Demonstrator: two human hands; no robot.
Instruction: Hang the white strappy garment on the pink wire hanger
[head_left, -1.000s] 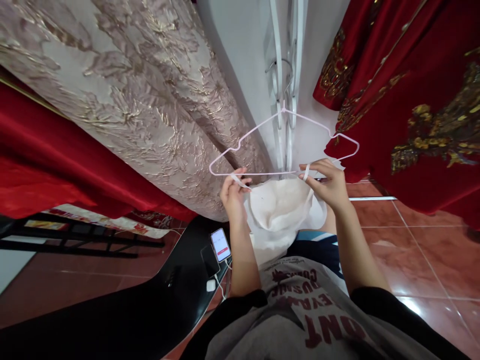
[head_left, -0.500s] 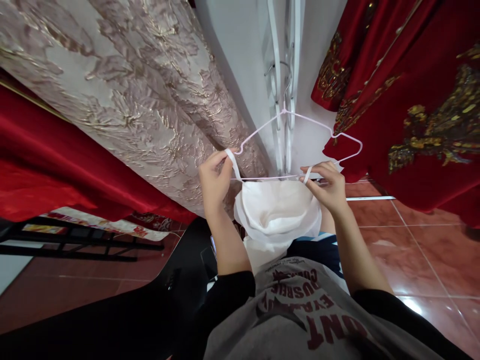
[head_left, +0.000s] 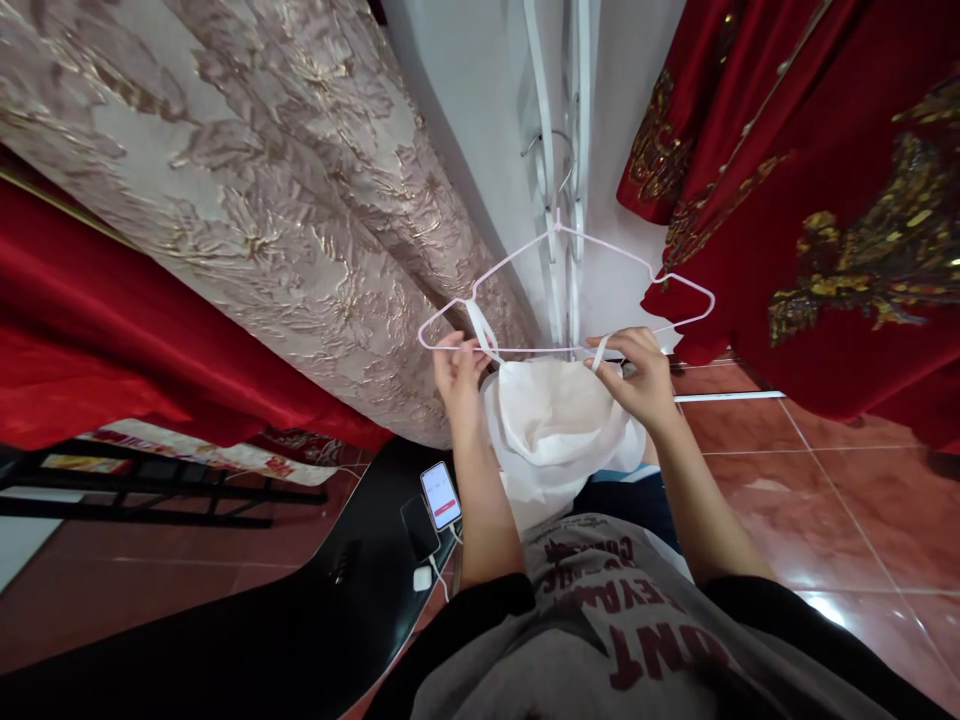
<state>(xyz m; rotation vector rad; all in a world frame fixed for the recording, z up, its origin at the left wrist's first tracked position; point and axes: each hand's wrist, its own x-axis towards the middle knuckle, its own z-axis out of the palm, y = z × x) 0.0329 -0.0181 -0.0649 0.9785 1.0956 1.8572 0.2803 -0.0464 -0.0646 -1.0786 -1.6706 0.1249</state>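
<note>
right hand (head_left: 637, 375) is pinching a narrow white fabric strap (head_left: 600, 353) of the off-white cloth garment (head_left: 559, 410), left hand (head_left: 459, 375) is sitting loosely half-open by the thin pale-pink hanger (head_left: 532, 350)

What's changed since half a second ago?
The left hand moved down and inward, letting go of the top of the left strap, which now loops over the left notch of the pink hanger. Whether its fingers touch the strap lower down is unclear. Unchanged: right hand pinching the right strap.
</note>
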